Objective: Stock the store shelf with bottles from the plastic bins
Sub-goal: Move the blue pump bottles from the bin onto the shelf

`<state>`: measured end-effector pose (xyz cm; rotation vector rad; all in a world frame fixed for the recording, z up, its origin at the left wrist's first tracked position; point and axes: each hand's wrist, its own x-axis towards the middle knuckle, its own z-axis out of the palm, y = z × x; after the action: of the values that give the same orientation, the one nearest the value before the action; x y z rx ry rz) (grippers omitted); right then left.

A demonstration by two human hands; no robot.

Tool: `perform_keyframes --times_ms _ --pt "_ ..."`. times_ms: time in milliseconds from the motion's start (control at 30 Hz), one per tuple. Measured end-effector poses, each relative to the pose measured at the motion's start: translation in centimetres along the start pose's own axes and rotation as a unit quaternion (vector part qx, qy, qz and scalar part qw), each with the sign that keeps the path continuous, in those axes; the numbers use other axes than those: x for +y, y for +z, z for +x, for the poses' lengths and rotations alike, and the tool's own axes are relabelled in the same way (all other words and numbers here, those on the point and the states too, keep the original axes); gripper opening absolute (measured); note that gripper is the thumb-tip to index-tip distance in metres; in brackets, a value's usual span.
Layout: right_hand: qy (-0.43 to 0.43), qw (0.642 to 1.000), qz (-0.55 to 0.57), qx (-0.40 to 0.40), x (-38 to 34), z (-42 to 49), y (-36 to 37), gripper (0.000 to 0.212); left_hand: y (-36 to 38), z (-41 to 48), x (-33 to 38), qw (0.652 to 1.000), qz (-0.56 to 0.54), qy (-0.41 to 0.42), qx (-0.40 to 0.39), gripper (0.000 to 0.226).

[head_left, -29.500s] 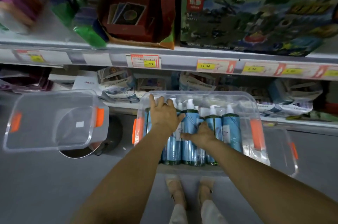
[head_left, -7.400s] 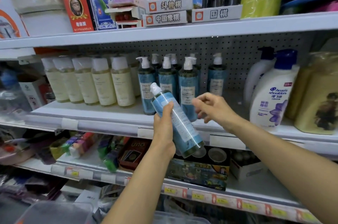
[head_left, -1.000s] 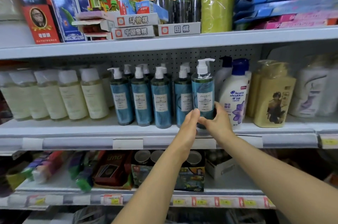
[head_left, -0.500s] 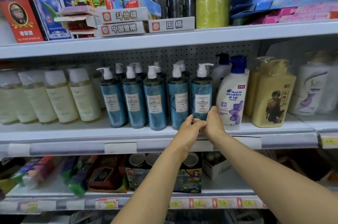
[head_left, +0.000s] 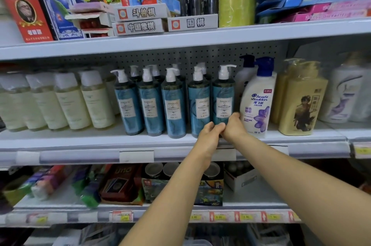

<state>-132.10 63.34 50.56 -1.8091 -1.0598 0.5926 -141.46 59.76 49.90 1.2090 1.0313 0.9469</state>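
End bottle (head_left: pixel 223 101): tall teal cylinder, glossy shrink-wrap, white pump head, cream label. It stands upright on the middle shelf (head_left: pixel 80 141), centre frame, at the right end of the front row.
Right hand (head_left: pixel 233 125): fingers curled round the bottle's lower right side.
Left hand (head_left: pixel 208 135): fingers curled against the lower front, touching the right hand; can't tell if it grips.
Teal pump bottles (head_left: pixel 172 105): four more of the same in line to the left, with pump tops of a second row behind.
White shampoo bottle (head_left: pixel 257 105): blue cap, curved body, just right of the end bottle.
Yellow bottles (head_left: pixel 301 101): blocky, film-wrapped, further right.
Cream bottles (head_left: pixel 70 101): frosted, white caps, left of frame.
Pegboard (head_left: pixel 160 56): perforated metal back panel.
Upper shelf: flat white game boxes (head_left: pixel 140 18), stacked.
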Motion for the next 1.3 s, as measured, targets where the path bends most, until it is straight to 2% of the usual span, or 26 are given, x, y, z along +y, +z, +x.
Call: perform_keyframes --times_ms 67,133,200,267,333,533,767,900,1033,1300 --pt "0.002 0.999 -0.03 -0.038 -0.3 -0.7 -0.7 0.053 -0.3 -0.3 0.0 1.0 -0.023 0.003 0.011 0.062" --pt "-0.013 0.997 -0.046 -0.053 -0.2 -1.8 -1.4 0.06 -0.6 -1.2 0.3 0.997 -0.071 0.007 0.019 0.047" --pt "-0.032 0.998 -0.045 -0.029 0.3 -2.2 -1.5 0.059 -1.1 -1.8 0.1 0.992 -0.124 0.002 0.035 0.033" --pt "-0.058 0.998 -0.032 0.005 0.7 -3.0 -1.6 0.061 -1.8 -3.2 0.2 0.984 -0.169 -0.012 0.051 0.035" --pt "-0.1 0.994 0.008 0.038 1.2 -4.3 -1.9 0.054 -2.5 -4.0 -0.3 0.977 -0.206 -0.027 0.057 0.035" --pt "-0.169 0.978 0.113 0.044 2.7 -8.7 -2.7 0.032 -3.1 -5.8 -2.0 0.958 -0.273 -0.067 0.05 0.028" --pt "-0.136 0.979 0.148 0.04 6.3 -11.7 -6.2 0.028 0.1 -7.7 -4.5 0.949 -0.293 -0.115 0.014 0.022" --pt "-0.124 0.98 0.152 0.045 7.6 -11.5 -8.6 0.019 2.1 -8.5 -5.1 0.95 -0.287 -0.118 0.009 0.021" --pt "-0.12 0.98 0.155 0.034 9.4 -11.4 -11.0 0.018 4.7 -8.9 -5.6 0.951 -0.287 -0.114 0.02 0.017" --pt "-0.1 0.987 0.124 -0.002 16.1 -10.2 -21.1 0.022 15.2 -10.1 -8.2 0.937 -0.318 -0.141 0.027 0.016"
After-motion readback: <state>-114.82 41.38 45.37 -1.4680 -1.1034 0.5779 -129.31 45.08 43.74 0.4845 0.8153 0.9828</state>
